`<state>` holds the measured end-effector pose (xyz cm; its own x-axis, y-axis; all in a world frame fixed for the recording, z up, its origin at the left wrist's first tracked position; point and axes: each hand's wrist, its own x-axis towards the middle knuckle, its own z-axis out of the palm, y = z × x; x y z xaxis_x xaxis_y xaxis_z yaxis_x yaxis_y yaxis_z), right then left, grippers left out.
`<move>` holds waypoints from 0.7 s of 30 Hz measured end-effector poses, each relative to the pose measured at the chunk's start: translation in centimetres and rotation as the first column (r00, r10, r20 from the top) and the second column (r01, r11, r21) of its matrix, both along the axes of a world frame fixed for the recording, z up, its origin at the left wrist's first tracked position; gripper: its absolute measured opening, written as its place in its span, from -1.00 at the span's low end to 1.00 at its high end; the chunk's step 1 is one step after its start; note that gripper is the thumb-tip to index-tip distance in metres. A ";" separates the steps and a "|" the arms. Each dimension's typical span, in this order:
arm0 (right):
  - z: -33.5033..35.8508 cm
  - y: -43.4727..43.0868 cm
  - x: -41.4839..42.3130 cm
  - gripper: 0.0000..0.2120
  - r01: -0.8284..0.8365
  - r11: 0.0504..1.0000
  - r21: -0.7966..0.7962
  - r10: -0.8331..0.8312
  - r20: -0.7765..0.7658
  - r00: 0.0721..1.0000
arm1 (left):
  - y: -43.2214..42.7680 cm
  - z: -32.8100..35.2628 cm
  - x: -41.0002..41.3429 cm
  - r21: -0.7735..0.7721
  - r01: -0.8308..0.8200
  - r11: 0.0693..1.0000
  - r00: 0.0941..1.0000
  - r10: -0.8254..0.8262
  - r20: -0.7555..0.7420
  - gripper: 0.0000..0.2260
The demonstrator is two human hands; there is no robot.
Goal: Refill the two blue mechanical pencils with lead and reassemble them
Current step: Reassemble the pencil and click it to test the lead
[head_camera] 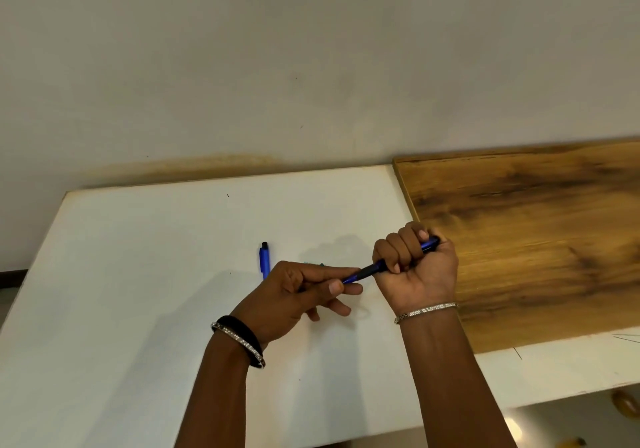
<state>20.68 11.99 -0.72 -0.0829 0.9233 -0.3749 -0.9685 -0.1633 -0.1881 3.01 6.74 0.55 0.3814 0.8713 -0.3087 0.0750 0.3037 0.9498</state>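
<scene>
A blue mechanical pencil with a black grip [369, 271] is held between both hands above the white table [145, 274]. My right hand [417, 267] is wrapped in a fist round its upper barrel, the top end showing by the thumb. My left hand [304, 292] pinches the tip end between thumb and fingers. A second blue pencil with a black cap [265, 260] lies on the table just left of my left hand, partly hidden behind it. A small teal object [321, 265] peeks out behind my left fingers.
A wooden board [540, 240] lies on the table's right part, close beside my right hand. The wall [277, 67] stands right behind the table. Thin lead-like sticks [627, 338] lie near the right edge. The table's front edge runs along the lower right.
</scene>
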 end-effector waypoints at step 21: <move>0.3 0.0 -0.3 -0.56 -0.021 0.987 0.159 -0.010 0.190 0.982 | 0.1 -0.1 0.1 -0.007 -0.114 0.993 0.985 0.112 -0.134 -0.87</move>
<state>20.33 11.95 -0.42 -0.0299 0.9723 -0.2320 -0.9119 -0.1215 -0.3919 3.07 6.82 0.42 0.2357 0.9014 -0.3634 0.1645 0.3315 0.9290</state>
